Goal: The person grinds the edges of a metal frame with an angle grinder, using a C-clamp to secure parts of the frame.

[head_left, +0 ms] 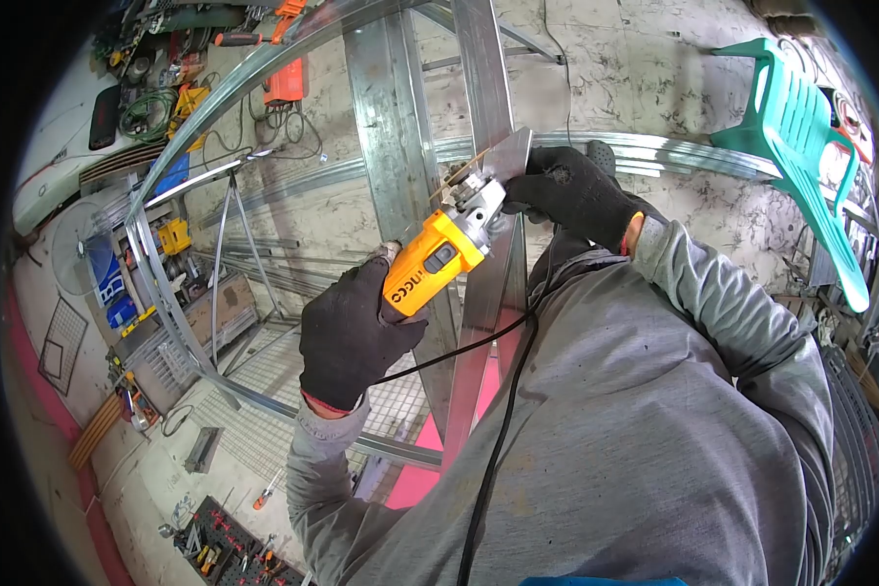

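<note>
1. Our left hand (347,337), in a black glove, has its fingers wrapped tight around the rear body of the yellow angle grinder (438,259).
2. Our right hand (571,190), also gloved, has its fingers closed on the grinder's head end.
3. The grinder's disc (459,174) meets the edge of a steel bar (493,107) of the metal frame (391,127).
4. A black cord (503,410) trails down over our grey sleeve.

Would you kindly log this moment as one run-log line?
left hand: grips angle grinder body | right hand: at grinder head | disc: against metal frame | cord: hangs down
</note>
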A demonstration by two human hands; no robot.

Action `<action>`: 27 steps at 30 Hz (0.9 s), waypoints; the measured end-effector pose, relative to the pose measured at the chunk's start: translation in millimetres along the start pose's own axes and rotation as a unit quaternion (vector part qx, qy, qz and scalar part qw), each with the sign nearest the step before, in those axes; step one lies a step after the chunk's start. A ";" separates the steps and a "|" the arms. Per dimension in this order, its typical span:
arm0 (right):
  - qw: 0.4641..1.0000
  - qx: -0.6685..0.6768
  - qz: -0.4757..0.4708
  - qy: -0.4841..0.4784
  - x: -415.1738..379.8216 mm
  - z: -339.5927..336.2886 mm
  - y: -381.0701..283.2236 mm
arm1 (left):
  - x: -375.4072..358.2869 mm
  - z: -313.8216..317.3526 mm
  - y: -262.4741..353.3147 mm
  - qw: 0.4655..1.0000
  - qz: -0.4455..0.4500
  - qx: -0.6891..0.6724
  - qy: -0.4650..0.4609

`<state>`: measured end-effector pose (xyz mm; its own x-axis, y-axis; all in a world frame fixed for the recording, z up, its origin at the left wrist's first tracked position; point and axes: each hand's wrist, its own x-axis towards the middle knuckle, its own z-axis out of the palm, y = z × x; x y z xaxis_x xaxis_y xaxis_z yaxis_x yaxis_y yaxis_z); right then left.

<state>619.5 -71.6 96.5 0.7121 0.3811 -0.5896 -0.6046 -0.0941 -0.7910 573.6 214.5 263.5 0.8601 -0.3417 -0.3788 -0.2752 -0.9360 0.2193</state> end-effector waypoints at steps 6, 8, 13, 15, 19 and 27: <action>1.000 0.016 -0.013 0.004 2.2 1.7 6.8 | 0.3 -0.1 -2.9 1.000 0.015 0.012 0.003; 1.000 0.014 -0.014 0.005 1.6 1.7 6.1 | 1.2 -0.5 -2.1 1.000 0.019 0.012 0.007; 1.000 0.016 -0.010 0.001 3.6 0.7 7.2 | 2.5 -1.6 -2.5 1.000 0.021 0.011 0.009; 1.000 0.010 -0.013 0.005 2.5 1.5 6.2 | 2.4 -3.4 -4.4 1.000 0.020 0.009 0.003; 1.000 0.009 -0.019 -0.004 2.8 -0.8 7.2 | 4.0 -5.8 -1.8 1.000 0.012 -0.005 0.011; 1.000 0.010 -0.018 -0.011 -0.9 -2.6 2.4 | 8.8 -11.4 -0.7 1.000 0.017 0.006 -0.009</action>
<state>618.3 -74.6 94.7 0.7258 0.4043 -0.5565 -0.5856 -0.0614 -0.8083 586.3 213.1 270.2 0.8419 -0.3750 -0.3881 -0.3101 -0.9247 0.2208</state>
